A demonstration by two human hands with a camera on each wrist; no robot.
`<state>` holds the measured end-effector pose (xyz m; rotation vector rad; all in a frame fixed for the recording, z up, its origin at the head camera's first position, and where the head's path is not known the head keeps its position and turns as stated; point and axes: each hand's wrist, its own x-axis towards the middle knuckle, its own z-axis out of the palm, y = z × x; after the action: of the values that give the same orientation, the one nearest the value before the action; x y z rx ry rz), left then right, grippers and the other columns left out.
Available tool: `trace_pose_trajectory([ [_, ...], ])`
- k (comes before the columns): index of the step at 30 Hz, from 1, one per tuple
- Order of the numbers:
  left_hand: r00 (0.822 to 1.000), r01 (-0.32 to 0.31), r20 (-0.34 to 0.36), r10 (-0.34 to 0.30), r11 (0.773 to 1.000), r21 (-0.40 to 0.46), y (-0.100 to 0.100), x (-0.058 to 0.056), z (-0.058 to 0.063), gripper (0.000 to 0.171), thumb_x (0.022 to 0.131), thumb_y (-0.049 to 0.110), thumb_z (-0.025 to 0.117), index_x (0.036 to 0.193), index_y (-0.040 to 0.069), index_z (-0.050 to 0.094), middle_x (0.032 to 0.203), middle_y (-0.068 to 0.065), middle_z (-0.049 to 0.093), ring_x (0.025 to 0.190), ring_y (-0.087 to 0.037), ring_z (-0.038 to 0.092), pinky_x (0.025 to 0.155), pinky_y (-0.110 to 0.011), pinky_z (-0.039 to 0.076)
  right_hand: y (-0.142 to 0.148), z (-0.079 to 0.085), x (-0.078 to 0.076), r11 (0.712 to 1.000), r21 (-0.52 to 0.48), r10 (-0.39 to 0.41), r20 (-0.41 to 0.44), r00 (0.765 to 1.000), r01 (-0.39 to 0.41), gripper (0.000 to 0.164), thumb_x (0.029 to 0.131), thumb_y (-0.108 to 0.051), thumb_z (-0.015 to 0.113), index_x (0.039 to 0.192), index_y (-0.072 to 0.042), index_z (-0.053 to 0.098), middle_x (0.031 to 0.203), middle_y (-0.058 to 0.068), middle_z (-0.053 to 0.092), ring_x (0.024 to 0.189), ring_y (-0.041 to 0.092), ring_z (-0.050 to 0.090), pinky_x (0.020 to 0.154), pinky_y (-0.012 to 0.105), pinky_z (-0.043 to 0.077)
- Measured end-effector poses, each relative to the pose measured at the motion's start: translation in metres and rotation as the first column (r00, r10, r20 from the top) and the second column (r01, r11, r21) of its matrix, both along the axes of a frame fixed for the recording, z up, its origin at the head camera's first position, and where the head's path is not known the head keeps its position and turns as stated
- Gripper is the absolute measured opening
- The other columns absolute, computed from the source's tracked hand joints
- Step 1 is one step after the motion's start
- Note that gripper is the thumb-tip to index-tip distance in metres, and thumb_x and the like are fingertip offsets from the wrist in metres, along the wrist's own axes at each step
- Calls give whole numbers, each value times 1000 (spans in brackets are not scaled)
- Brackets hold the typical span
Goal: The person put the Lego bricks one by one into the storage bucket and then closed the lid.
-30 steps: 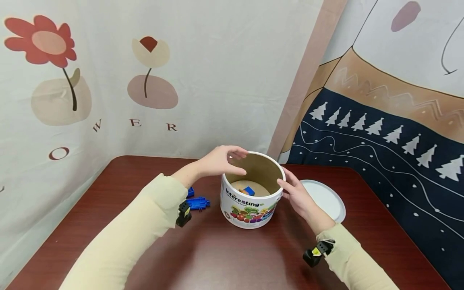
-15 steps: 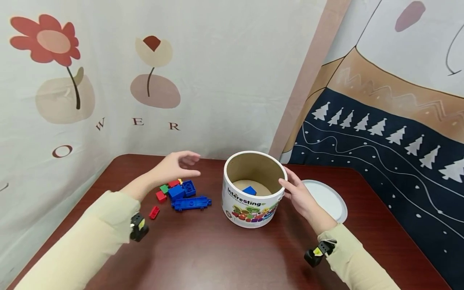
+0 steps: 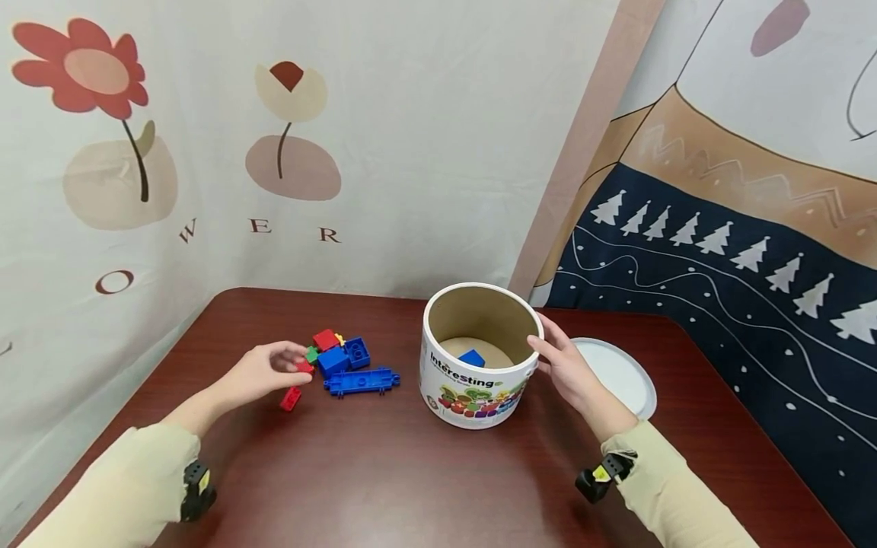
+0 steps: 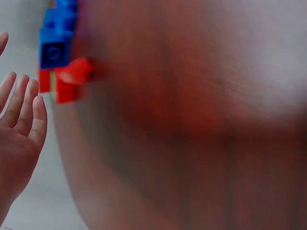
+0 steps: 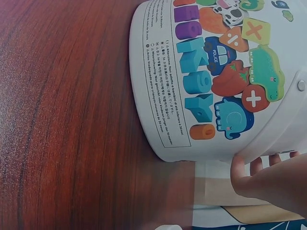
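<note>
My left hand (image 3: pixel 256 373) is low over the table at the near-left side of a pile of toy building blocks. Its fingers are loosely bent and spread, with the fingertips right at a red block (image 3: pixel 304 367). Another red block (image 3: pixel 291 399) lies just below the thumb. In the left wrist view the hand (image 4: pixel 21 139) has its fingers extended near blue and red blocks. My right hand (image 3: pixel 565 365) grips the right rim of a white printed bucket (image 3: pixel 473 407), thumb over the edge. Inside the bucket a blue block (image 3: pixel 471 358) shows, partly hidden by the front rim.
The pile also has a blue block (image 3: pixel 333 362), a blue studded block (image 3: pixel 357 353), a red block (image 3: pixel 325 340) and a bit of green. A long blue wheeled base (image 3: pixel 361 382) lies in front. Right of the bucket is a pale round lid (image 3: pixel 620 377). Fabric curtains (image 3: pixel 411 152) hang behind the table.
My left hand has moved from over the bucket's opening leftward, then down to the blocks. My right hand stays on the bucket's rim, and the bucket stands in place.
</note>
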<state>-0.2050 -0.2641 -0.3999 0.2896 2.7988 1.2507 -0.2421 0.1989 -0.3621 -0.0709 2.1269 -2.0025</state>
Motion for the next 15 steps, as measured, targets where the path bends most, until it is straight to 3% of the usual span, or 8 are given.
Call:
trace_pose_trajectory([
  [7,1000,-16,21,17,999,-28,-10,11,-22,49,81,28,72,118,-2,57,107,-16,63,91,-20,59,69,-19,51,0,0,1,1000,3,-5,6,1000,5,55,99,-16,41,150,-15,19,155,11,17,137,31,22,112,53,25],
  [15,1000,9,27,-8,999,-47,-11,14,-33,46,77,21,76,114,-1,60,102,-13,64,87,-18,57,68,-17,49,-1,-1,-1,1000,0,-6,3,1000,6,55,99,-15,41,150,-15,19,156,11,17,137,32,23,111,53,26],
])
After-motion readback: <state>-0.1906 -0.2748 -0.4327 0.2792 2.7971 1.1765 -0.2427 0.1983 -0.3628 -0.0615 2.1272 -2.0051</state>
